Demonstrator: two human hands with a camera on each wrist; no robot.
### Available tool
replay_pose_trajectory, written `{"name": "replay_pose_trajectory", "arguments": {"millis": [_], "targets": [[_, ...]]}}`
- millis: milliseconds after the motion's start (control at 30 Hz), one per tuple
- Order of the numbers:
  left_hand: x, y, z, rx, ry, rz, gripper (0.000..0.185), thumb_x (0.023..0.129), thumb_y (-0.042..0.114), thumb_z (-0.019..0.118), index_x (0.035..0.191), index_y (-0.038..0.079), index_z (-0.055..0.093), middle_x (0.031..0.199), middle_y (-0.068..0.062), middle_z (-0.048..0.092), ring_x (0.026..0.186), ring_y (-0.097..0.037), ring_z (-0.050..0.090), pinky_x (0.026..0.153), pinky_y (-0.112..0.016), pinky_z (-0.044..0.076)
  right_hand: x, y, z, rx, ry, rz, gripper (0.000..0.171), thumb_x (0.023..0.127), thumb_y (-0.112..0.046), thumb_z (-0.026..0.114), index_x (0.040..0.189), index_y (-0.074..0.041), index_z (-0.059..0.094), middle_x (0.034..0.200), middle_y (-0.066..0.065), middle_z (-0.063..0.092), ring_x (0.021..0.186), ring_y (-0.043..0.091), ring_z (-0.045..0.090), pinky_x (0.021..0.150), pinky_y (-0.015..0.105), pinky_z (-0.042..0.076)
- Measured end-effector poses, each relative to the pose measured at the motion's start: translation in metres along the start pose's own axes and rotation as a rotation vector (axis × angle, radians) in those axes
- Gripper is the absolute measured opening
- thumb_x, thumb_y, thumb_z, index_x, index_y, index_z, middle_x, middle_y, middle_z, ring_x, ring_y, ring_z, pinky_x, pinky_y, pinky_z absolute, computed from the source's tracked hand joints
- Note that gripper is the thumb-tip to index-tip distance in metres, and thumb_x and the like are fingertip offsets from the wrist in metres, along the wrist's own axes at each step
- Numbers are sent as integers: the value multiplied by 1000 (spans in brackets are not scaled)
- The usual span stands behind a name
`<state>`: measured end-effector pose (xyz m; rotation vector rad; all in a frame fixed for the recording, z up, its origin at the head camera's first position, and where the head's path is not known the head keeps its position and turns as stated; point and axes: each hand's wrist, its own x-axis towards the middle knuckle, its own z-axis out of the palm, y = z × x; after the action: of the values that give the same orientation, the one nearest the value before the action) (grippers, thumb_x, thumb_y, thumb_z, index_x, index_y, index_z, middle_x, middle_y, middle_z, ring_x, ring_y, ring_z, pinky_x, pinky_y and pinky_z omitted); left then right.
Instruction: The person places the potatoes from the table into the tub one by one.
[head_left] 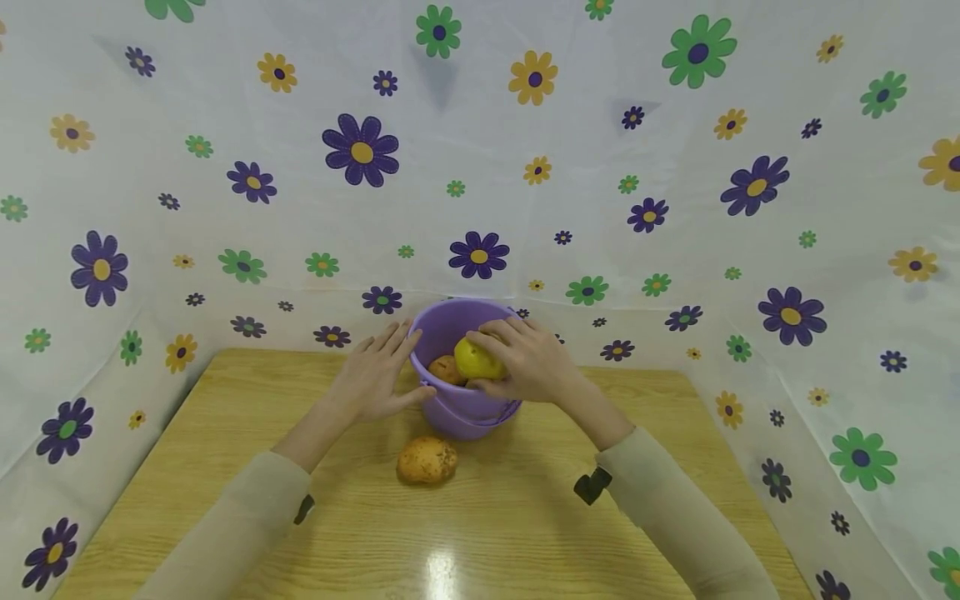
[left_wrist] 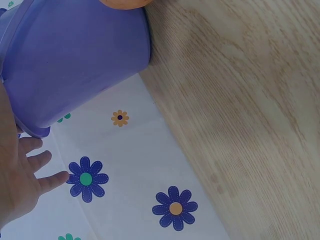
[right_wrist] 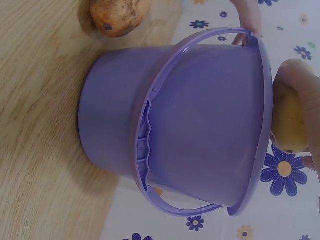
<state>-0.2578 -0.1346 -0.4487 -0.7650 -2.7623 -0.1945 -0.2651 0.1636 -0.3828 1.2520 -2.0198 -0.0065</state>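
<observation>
In the head view the right hand (head_left: 528, 360) is covering most of the yellow fruit (head_left: 474, 360), and the purple bucket (head_left: 465, 412) rim is hiding the lower part of an orange fruit (head_left: 447, 368) inside. The left wrist view is cutting off the left hand (left_wrist: 20, 185) at the edge, showing only a sliver of the potato (left_wrist: 125, 4). The right wrist view is cropping the right hand's fingers (right_wrist: 305, 85).

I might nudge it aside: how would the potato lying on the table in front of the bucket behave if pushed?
The potato looks lumpy and oval, so it would probably wobble rather than roll straight. It seems solid, likely heavy for its size. On the smooth wooden table it may slide easily.
</observation>
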Motion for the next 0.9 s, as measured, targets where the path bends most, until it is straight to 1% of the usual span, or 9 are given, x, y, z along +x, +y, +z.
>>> {"name": "replay_pose_trajectory", "arguments": {"millis": [200, 333, 500, 633, 833, 900], "targets": [[0, -1, 1, -1, 7, 6, 102, 96, 77, 52, 168, 9, 27, 175, -19, 27, 161, -41, 32, 122, -65, 40, 4, 3, 4, 36, -39, 29, 73, 73, -51, 92, 131, -13, 70, 117, 8, 75, 102, 28, 74, 82, 39, 63], [0, -1, 1, 3, 1, 5, 102, 96, 77, 51, 168, 9, 26, 175, -18, 26, 161, -41, 32, 122, -65, 41, 6, 4, 8, 57, -86, 47, 71, 75, -49, 91, 133, -14, 70, 120, 8, 74, 103, 27, 74, 84, 37, 64], [0, 0, 0, 1, -19, -2, 102, 96, 77, 50, 169, 10, 24, 176, -18, 25, 162, -39, 28, 124, -64, 39, 9, 5, 14, 87, -127, 43, 69, 77, -46, 90, 134, -13, 69, 119, 7, 74, 103, 26, 73, 90, 38, 64], [0, 0, 0, 3, -23, -3, 102, 96, 77, 50, 169, 10, 24, 176, -18, 24, 162, -40, 29, 124, -64, 39, 11, 6, 18, 110, -163, 39, 68, 79, -44, 89, 134, -11, 69, 118, 7, 74, 103, 25, 72, 95, 40, 63], [0, 0, 0, 12, -10, 0, 103, 96, 78, 49, 168, 9, 26, 176, -18, 25, 161, -41, 31, 123, -64, 40, 13, 8, 20, 122, -235, 67, 67, 81, -45, 88, 136, -12, 68, 119, 6, 73, 104, 25, 71, 94, 39, 63], [0, 0, 0, 9, -3, 1, 102, 96, 77, 50, 168, 9, 26, 175, -19, 27, 161, -41, 31, 122, -65, 40, 13, 9, 21, 126, -251, 78, 67, 82, -45, 88, 136, -12, 67, 119, 6, 73, 104, 25, 71, 93, 39, 63]]}}
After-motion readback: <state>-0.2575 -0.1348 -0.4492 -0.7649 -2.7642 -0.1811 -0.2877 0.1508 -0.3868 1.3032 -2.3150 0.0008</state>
